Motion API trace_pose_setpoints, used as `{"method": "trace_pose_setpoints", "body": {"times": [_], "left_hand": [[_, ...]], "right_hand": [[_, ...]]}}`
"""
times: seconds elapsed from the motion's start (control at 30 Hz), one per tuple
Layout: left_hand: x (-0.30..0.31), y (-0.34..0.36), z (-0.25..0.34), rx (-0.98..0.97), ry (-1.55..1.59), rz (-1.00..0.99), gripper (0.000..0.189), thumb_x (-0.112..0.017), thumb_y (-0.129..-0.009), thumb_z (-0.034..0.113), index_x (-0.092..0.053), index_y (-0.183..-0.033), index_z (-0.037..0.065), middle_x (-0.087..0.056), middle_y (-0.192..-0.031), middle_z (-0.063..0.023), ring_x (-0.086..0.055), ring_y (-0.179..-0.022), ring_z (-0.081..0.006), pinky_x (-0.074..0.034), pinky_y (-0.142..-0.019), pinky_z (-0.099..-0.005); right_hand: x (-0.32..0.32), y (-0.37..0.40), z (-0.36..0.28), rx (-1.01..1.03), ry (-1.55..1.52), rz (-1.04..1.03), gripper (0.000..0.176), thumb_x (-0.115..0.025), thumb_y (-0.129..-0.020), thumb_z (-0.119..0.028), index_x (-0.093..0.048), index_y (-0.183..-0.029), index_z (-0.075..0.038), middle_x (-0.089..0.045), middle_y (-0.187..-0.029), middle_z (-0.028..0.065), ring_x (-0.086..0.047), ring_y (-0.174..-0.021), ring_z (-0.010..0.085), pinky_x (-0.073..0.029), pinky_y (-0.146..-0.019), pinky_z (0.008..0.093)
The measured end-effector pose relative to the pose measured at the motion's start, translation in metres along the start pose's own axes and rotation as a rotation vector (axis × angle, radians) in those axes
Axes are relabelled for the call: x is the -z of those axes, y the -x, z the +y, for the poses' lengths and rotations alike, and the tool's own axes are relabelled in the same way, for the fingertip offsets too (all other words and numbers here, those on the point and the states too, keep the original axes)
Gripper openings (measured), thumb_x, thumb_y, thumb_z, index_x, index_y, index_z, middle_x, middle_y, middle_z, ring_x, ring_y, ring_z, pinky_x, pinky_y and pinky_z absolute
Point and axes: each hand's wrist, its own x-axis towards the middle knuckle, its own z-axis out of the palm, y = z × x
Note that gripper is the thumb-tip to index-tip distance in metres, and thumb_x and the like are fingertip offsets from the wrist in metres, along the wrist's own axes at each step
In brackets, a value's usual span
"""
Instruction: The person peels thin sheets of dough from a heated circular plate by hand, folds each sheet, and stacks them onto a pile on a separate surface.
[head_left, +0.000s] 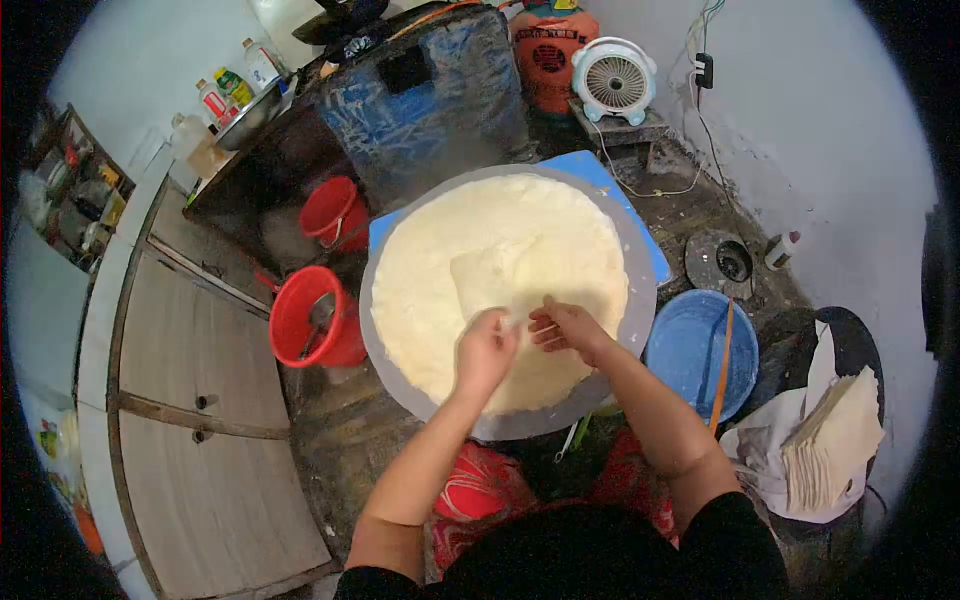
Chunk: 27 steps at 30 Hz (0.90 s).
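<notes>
A wide, pale yellow sheet, perhaps dough or bean curd skin (420, 290), covers most of a round grey board (644, 290). In its middle lies a squarish layer (480, 275) with a visible edge on the left. Over the near part of the sheet, my left hand (487, 348) is closed, its fingers curled together. Whether something thin is pinched in them is hidden. Just to its right, my right hand (567, 328) is held palm inward with its fingers apart and nothing visible in them. The two hands face each other with a small gap between.
Red buckets (318, 316) stand left of the board, near the cabinet (200, 380). On the right are a blue basin (690, 345) with a wooden stick (722, 365) across it and a stack of folded pale sheets (825, 450). A fan (614, 80) and gas cylinder (553, 60) stand behind.
</notes>
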Motion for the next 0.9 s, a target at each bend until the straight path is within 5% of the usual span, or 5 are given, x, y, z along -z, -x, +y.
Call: {"method": "trace_pose_setpoints", "body": {"times": [0.13,0.27,0.43,0.77,0.9], "left_hand": [[-0.034,0.008,-0.007,-0.231,-0.165,-0.429,0.029,-0.061,-0.073,0.013,-0.056,-0.098,0.001,-0.058,-0.097,-0.019,-0.056,-0.093,-0.0325,-0.046,-0.079,-0.0366],[-0.023,0.0,-0.021,-0.511,-0.323,-0.202,0.041,-0.063,-0.069,0.014,-0.052,-0.107,0.001,-0.052,-0.113,-0.0185,-0.048,-0.107,-0.0342,-0.041,-0.087,-0.0402],[-0.002,0.007,-0.023,-0.32,-0.71,-0.382,0.078,-0.068,-0.065,0.019,-0.03,-0.132,0.007,-0.031,-0.137,-0.0137,-0.025,-0.129,-0.0293,-0.02,-0.102,-0.0482],[-0.002,0.025,-0.065,-0.323,-0.838,-0.418,0.066,-0.061,-0.069,0.02,-0.037,-0.129,0.011,-0.034,-0.137,-0.0076,-0.03,-0.128,-0.0227,-0.025,-0.099,-0.05],[0.004,0.011,-0.036,-0.161,-0.823,-0.587,0.062,-0.057,-0.072,0.029,-0.039,-0.128,0.009,-0.033,-0.138,-0.0093,-0.029,-0.128,-0.0251,-0.024,-0.099,-0.0482]], "right_hand": [[0.01,-0.011,0.011,-0.045,0.297,0.049,0.062,-0.058,-0.079,-0.049,-0.052,-0.109,0.004,-0.057,-0.103,0.0166,-0.058,-0.086,0.0299,-0.049,-0.075,0.0373],[0.039,-0.056,0.069,0.359,0.739,0.189,0.049,-0.065,-0.075,-0.018,-0.049,-0.112,0.009,-0.056,-0.102,0.0145,-0.057,-0.082,0.0226,-0.048,-0.067,0.0317],[0.022,-0.029,0.037,0.216,0.622,0.185,0.043,-0.065,-0.069,-0.011,-0.052,-0.105,0.01,-0.058,-0.094,0.0134,-0.055,-0.078,0.0167,-0.046,-0.066,0.0293],[0.019,-0.033,0.052,0.505,0.807,0.337,0.029,-0.061,-0.067,-0.013,-0.057,-0.09,0.003,-0.061,-0.081,0.019,-0.062,-0.075,0.0299,-0.048,-0.07,0.0388],[-0.008,-0.002,0.019,0.301,0.797,0.377,0.034,-0.062,-0.071,-0.011,-0.053,-0.101,0.002,-0.059,-0.085,0.0156,-0.059,-0.075,0.0265,-0.047,-0.067,0.0351]]}}
